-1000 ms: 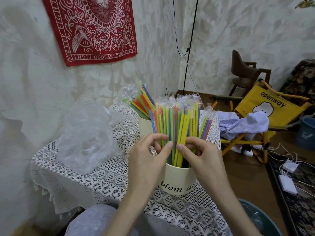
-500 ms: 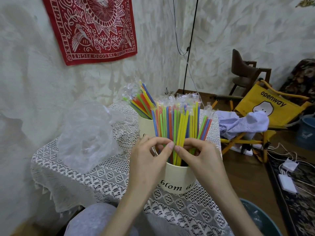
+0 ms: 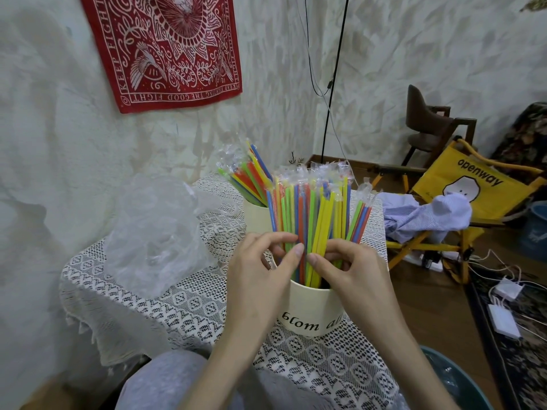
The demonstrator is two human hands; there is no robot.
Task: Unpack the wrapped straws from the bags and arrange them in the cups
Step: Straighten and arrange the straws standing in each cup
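Two cups at frame centre hold wrapped straws; left hand (image 3: 260, 279) and right hand (image 3: 352, 273) both pinch straws (image 3: 310, 220) in the nearer cup (image 3: 313, 312).

A home room: lace-covered table (image 3: 165, 303), folding chair (image 3: 473, 190), wall hanging (image 3: 165, 48).

Both hands (image 3: 307, 270) around cupped straws (image 3: 310, 214)

Wrapped plastic straws (image 3: 310, 214) stood in yellow, green, orange, red and blue. The round cream cup (image 3: 310, 309) carried black lettering — under it lay a white lace tablecloth (image 3: 189, 303) with a diamond weave. Red paisley-printed wall cloth (image 3: 165, 45) showed white birds — the yellow fabric folding chair (image 3: 461, 184) bore black letters.
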